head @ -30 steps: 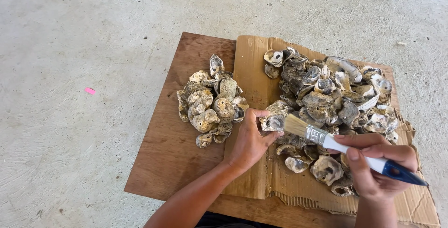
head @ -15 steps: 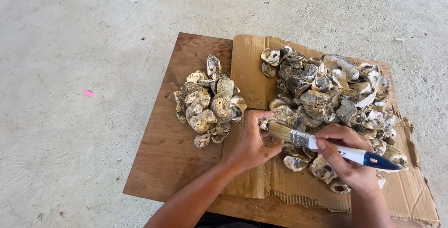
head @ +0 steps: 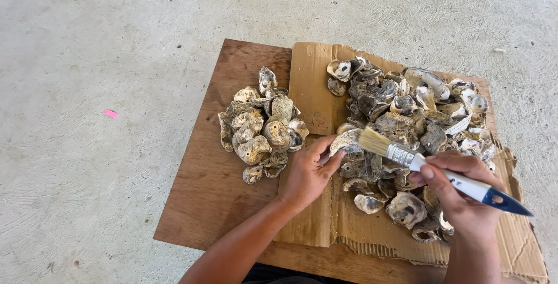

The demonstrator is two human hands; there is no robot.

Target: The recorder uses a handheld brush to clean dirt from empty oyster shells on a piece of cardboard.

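Head view: left hand (head: 307, 174) fingers pinch oyster shell (head: 347, 142) beside cardboard (head: 317, 101); right hand (head: 459, 194) clenched around brush (head: 433, 168). Shell likely rigid, rough, brittle-edged; grip thick rim.

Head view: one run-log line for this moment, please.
left hand: holds shell | right hand: holds paintbrush, bristles at shell | cardboard underneath

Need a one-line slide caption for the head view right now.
Left hand holds an oyster shell while right hand brushes it with a paintbrush, between two shell piles on cardboard.
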